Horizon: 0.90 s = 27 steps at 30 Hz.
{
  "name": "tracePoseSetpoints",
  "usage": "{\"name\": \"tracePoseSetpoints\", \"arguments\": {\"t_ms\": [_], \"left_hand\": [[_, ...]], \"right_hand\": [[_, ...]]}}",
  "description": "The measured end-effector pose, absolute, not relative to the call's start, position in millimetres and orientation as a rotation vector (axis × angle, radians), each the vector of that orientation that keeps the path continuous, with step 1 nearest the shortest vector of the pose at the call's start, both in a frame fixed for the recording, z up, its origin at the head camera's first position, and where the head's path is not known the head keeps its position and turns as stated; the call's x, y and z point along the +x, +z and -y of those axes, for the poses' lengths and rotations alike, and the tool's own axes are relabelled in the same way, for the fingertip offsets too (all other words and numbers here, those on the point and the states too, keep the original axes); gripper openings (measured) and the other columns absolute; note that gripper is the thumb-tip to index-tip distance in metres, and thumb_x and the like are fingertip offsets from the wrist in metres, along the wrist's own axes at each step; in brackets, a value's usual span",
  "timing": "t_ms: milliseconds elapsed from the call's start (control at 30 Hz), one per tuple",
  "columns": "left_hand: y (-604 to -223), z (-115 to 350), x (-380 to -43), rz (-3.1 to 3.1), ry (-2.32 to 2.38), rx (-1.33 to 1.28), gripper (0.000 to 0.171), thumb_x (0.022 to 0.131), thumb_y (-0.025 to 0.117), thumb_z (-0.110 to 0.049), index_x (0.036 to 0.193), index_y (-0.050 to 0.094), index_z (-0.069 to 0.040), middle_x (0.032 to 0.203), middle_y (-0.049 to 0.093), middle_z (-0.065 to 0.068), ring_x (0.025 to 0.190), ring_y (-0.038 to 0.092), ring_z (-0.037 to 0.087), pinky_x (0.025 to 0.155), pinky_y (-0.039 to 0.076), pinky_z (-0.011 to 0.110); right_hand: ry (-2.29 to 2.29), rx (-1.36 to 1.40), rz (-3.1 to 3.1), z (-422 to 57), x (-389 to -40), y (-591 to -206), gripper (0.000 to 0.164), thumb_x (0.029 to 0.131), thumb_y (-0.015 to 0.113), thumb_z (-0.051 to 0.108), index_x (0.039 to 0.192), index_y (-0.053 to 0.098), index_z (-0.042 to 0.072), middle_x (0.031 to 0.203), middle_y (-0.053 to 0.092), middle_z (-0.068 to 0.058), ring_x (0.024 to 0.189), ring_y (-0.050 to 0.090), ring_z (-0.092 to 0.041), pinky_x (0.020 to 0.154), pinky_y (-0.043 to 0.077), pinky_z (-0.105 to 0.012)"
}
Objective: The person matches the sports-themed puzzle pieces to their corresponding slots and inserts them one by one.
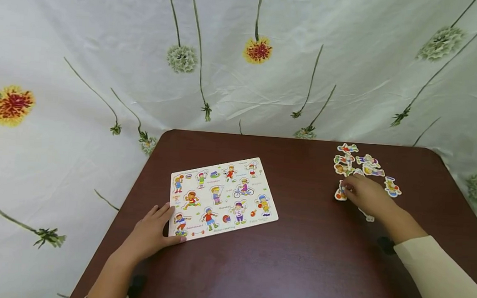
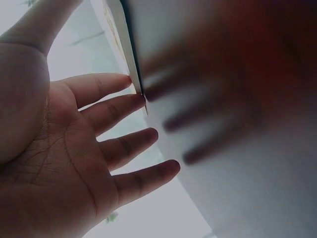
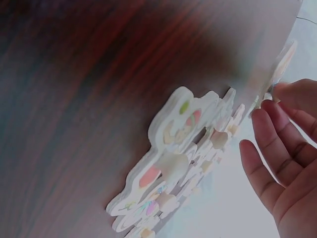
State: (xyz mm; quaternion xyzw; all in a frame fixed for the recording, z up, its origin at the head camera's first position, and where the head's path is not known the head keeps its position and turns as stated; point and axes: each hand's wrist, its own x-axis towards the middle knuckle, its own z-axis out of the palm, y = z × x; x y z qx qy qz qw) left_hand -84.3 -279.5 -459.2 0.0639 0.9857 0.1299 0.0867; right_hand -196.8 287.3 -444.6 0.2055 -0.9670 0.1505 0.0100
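A white puzzle board (image 1: pixel 225 198) printed with figures playing sports lies on the table, left of centre. My left hand (image 1: pixel 151 230) touches its near left corner, thumb at the front edge and fingers along the left edge. In the left wrist view the fingers (image 2: pixel 133 148) are spread and nearly straight, with two fingertips at the board's side. At the right, my right hand (image 1: pixel 367 195) pinches a small figure-shaped puzzle piece (image 1: pixel 340 194) between thumb and fingertips. The held piece is partly hidden by the fingers. Other pieces (image 3: pixel 168 134) lie close by in the right wrist view.
Several loose puzzle pieces (image 1: pixel 373 170) are grouped at the table's far right, some beyond the right hand. One piece (image 1: pixel 366 215) is partly covered by that hand. The dark brown table (image 1: pixel 292 271) backs onto a white flower-patterned cloth (image 1: pixel 225 93).
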Motion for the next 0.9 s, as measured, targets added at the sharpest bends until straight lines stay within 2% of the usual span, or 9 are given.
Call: {"name": "tracePoseSetpoints", "arguments": {"t_ms": [100,600,900], "left_hand": [[-458.8,266.6,-93.7,-2.920,0.384,0.228,0.101,0.078,0.080,-0.059,0.151,0.044,0.001,0.156,0.041,0.027,0.145,0.032,0.056,0.102,0.035,0.077],[-463.1,189.0,-138.0,-2.835,0.363,0.396,0.099,0.082,0.077,-0.059,0.156,0.038,-0.005,0.164,0.033,0.017,0.153,0.026,0.044,0.111,0.033,0.070],[-460.9,144.0,-153.6,-2.805,0.317,0.494,0.098,0.083,0.075,-0.061,0.156,0.038,-0.006,0.165,0.032,0.016,0.154,0.025,0.041,0.115,0.033,0.066]], "right_hand": [[0.468,0.615,3.029,-288.4,-195.2,-443.3,0.015,0.093,0.068,0.010,0.105,0.068,0.001,0.094,0.066,-0.012,0.084,0.065,-0.025,0.072,0.053,-0.046],[0.475,0.562,3.033,-285.1,-191.7,-429.4,0.019,0.099,0.064,0.020,0.105,0.067,0.003,0.093,0.064,-0.009,0.079,0.062,-0.020,0.067,0.051,-0.040],[0.493,0.491,3.057,-274.7,-195.1,-425.6,0.021,0.098,0.065,0.023,0.105,0.067,0.003,0.096,0.065,-0.010,0.083,0.063,-0.023,0.071,0.052,-0.043]]}}
